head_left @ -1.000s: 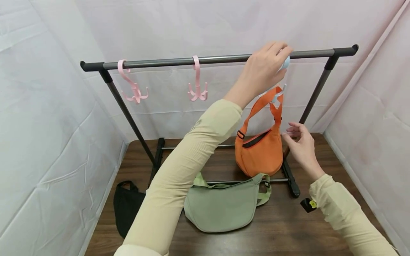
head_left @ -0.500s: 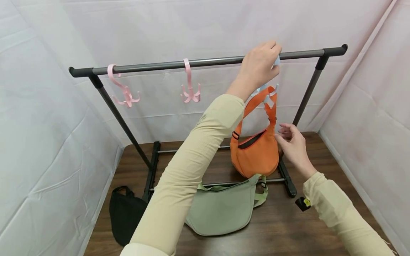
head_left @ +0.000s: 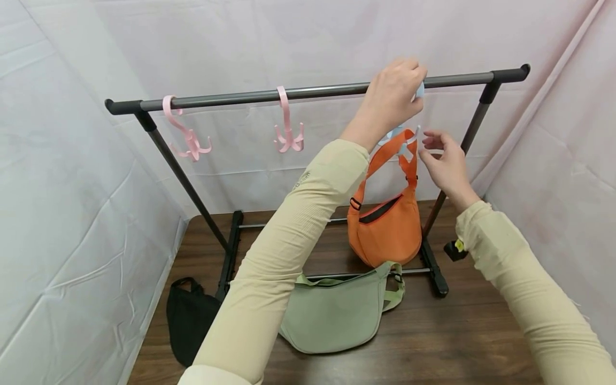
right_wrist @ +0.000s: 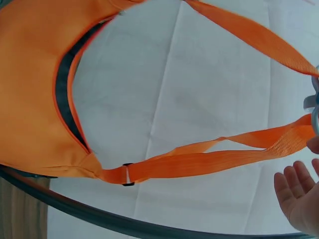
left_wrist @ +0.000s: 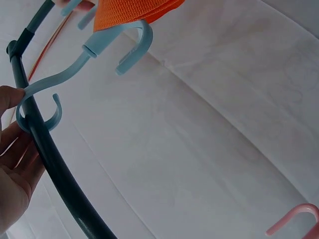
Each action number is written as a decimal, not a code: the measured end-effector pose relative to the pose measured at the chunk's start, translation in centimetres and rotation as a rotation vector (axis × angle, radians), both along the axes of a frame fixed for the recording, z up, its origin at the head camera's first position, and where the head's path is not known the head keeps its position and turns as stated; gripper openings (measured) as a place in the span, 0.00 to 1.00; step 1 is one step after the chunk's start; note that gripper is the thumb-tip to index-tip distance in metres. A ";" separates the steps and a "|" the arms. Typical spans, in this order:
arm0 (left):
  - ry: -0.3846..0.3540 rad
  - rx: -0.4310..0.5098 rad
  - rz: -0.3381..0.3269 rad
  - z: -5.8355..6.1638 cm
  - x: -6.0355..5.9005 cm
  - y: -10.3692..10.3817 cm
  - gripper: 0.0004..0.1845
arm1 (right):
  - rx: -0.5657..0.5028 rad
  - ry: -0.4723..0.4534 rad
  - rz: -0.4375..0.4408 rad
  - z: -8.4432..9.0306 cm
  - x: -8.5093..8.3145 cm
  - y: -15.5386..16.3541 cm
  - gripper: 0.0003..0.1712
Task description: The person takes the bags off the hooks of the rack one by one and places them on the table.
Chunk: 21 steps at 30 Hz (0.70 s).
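While the left hand [head_left: 392,96] is up on the rail [head_left: 298,92], its fingers curl round the top loop of the light blue hook [left_wrist: 79,69], thumb pressed on the loop where it wraps the bar. Grip looks firm, wrist view confirms skin on plastic.

Right hand [head_left: 445,163] sits at 4 o'clock from the left, just beside the hook's lower prongs. Fingers loosely bent, holding nothing; whether the tips actually touch the prongs or the strap, can't tell.

Orange bag [head_left: 385,230] hangs by its orange strap [right_wrist: 209,159] from a lower prong of that hook, at 6 o'clock under the left hand. Bag body hangs low, close to the rack's lower crossbar; contact with it not clear.

Further out: two pink hooks on the same rail, one mid-bar [head_left: 287,125], one near the left end [head_left: 185,133], both at roughly 9 o'clock from the left hand. Green bag [head_left: 337,315] lies flat on the wooden table [head_left: 433,342], straight below the orange one. Black bag [head_left: 190,321] at 7 o'clock, by the rack's left foot.
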<state>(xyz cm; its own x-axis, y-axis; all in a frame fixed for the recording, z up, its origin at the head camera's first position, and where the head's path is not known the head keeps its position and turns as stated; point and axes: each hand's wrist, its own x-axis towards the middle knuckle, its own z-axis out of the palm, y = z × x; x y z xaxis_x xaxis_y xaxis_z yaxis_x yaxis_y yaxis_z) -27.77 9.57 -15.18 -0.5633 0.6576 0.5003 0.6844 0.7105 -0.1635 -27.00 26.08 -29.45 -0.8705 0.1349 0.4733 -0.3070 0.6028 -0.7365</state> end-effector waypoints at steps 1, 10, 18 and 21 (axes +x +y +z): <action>0.001 -0.002 -0.001 0.0 0.0 0.0 0.13 | -0.001 -0.007 0.022 0.3 -0.4 0.0 0.21; -0.008 -0.003 -0.016 -0.1 0.1 -0.2 0.13 | -0.038 -0.135 0.251 1.9 -2.3 0.2 0.18; -0.031 0.015 -0.017 -0.2 -0.1 -0.6 0.12 | -0.012 -0.120 0.333 1.5 -2.4 0.7 0.07; -0.040 0.021 -0.015 -0.3 -0.1 -0.7 0.12 | -0.019 -0.125 0.353 1.2 -2.5 0.7 0.06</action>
